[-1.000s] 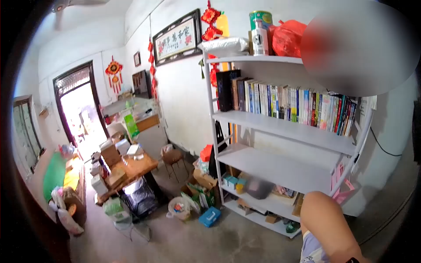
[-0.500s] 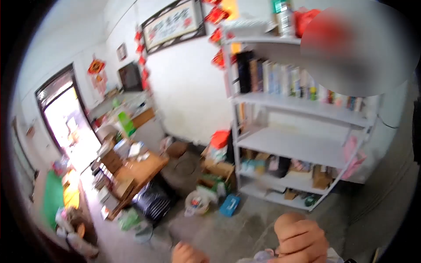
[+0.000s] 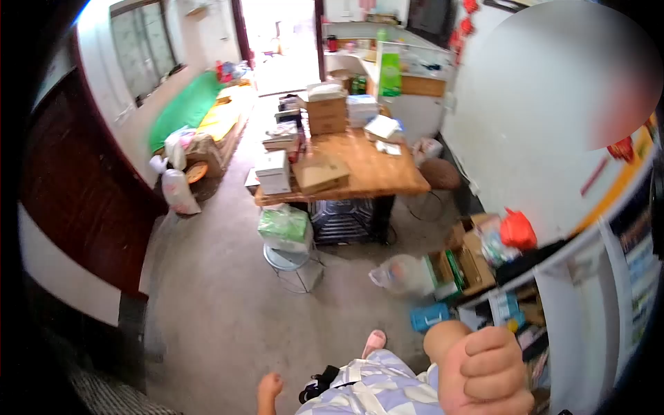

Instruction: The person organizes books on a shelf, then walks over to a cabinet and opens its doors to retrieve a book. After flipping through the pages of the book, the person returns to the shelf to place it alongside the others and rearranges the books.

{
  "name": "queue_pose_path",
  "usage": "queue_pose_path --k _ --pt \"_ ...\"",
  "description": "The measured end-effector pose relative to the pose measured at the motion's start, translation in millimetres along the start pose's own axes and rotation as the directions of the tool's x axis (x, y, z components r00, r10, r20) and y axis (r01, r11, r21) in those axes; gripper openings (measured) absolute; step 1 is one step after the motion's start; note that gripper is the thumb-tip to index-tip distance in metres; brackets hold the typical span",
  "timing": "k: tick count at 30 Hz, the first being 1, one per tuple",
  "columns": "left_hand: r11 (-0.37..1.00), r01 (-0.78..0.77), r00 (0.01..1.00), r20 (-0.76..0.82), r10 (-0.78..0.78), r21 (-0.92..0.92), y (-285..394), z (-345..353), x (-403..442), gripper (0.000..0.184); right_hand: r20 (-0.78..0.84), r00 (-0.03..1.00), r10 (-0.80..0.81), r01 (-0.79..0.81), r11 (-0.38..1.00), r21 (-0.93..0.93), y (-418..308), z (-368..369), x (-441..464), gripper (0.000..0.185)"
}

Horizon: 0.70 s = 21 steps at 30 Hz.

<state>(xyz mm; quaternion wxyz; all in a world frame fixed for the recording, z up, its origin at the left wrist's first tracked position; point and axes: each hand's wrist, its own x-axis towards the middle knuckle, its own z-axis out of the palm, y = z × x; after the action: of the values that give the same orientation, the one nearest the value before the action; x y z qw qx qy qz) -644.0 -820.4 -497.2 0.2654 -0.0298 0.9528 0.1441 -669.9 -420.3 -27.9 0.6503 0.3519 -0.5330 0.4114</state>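
Observation:
My right hand (image 3: 487,366) is a raised fist at the lower right, in front of the shelving and near a blue box (image 3: 429,317) on the floor. Its fingers curl in, and nothing shows in or sticking out of them. Low in the middle hangs my left hand (image 3: 271,384), smaller in view, with its fingers curled and nothing visible in them. Between the hands is my pale blue and white checked clothing (image 3: 387,387), with a black object (image 3: 319,384) at its left side. A pink slipper (image 3: 374,343) shows on one foot.
A wooden table (image 3: 387,169) carries boxes and books. A green package (image 3: 283,227) sits on a round stool (image 3: 287,257). Cardboard boxes (image 3: 477,263) and a plastic basket (image 3: 404,274) stand right, beside white shelves (image 3: 581,297). A doorway (image 3: 285,48) opens at the back.
The view has swung left, from the bookshelf to the table and doorway. The shelves have slid to the right edge. Both hands stay curled; more of the left forearm shows.

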Motion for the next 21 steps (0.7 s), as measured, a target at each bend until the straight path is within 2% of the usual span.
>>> queue_pose_path --k 1,2,3,4,5,6,7,9,11,13,15,17,19,20,21 --pt "0.958 0.200 0.978 -0.011 -0.207 -0.203 -24 28 8 0.027 -0.048 0.999 0.012 -0.008 0.998 0.069 30 -9 -9 0.025" --pt "0.838 0.361 0.914 -0.021 -0.405 -0.410 -49 55 16 0.027 0.086 0.984 0.153 -0.170 0.955 0.244 61 -24 -22 0.025" --pt "0.714 0.475 0.844 0.035 -0.536 -0.514 -44 58 20 0.027 0.269 0.916 0.297 -0.372 0.880 0.295 84 -32 -37 0.022" --pt "0.648 0.553 0.802 0.125 -0.584 -0.523 -22 57 27 0.026 0.436 0.794 0.424 -0.567 0.775 0.278 108 -39 -51 0.019" --pt "0.612 0.604 0.778 0.213 -0.590 -0.511 8 49 40 0.026 0.583 0.585 0.564 -0.750 0.650 0.124 124 -43 -69 0.018" --pt "0.637 0.585 0.804 0.259 -0.535 -0.502 42 41 63 0.025 0.588 0.354 0.727 -0.890 0.455 -0.026 134 -35 -109 0.014" --pt "0.679 0.543 0.839 0.288 -0.461 -0.494 83 27 88 0.025 0.602 0.028 0.798 -0.968 0.172 -0.183 144 -24 -131 0.019" --pt "0.781 0.397 0.911 0.311 -0.271 -0.482 163 2 148 0.025 0.636 -0.238 0.734 -0.933 0.010 -0.360 167 -13 -215 0.024" --pt "0.848 0.247 0.942 0.322 -0.096 -0.469 224 -21 205 0.024 0.769 -0.364 0.526 -0.845 0.160 -0.510 186 -32 -310 0.029" --pt "0.885 0.128 0.943 0.330 0.030 -0.447 261 -43 255 0.024 0.769 -0.558 0.312 -0.739 0.235 -0.631 200 -62 -392 0.036" --pt "0.909 0.042 0.931 0.346 0.114 -0.415 274 -63 307 0.025 0.798 -0.429 0.423 -0.841 0.135 -0.524 228 -85 -445 0.036" --pt "0.941 -0.003 0.912 0.384 0.141 -0.338 271 -78 360 0.025 0.538 -0.549 0.640 -0.772 -0.142 -0.620 278 -82 -403 0.036" --pt "0.978 -0.057 0.883 0.446 0.144 -0.203 252 -87 413 0.025 0.325 -0.411 0.852 -0.689 -0.057 -0.722 323 -91 -414 0.030" --pt "0.986 -0.129 0.862 0.479 0.165 -0.109 225 -73 451 0.026 0.219 -0.463 0.859 -0.701 -0.203 -0.684 345 -86 -389 0.027" --pt "0.930 -0.362 0.798 0.538 0.271 0.069 198 -63 486 0.026 0.120 -0.515 0.849 -0.703 -0.338 -0.626 371 -81 -365 0.023"
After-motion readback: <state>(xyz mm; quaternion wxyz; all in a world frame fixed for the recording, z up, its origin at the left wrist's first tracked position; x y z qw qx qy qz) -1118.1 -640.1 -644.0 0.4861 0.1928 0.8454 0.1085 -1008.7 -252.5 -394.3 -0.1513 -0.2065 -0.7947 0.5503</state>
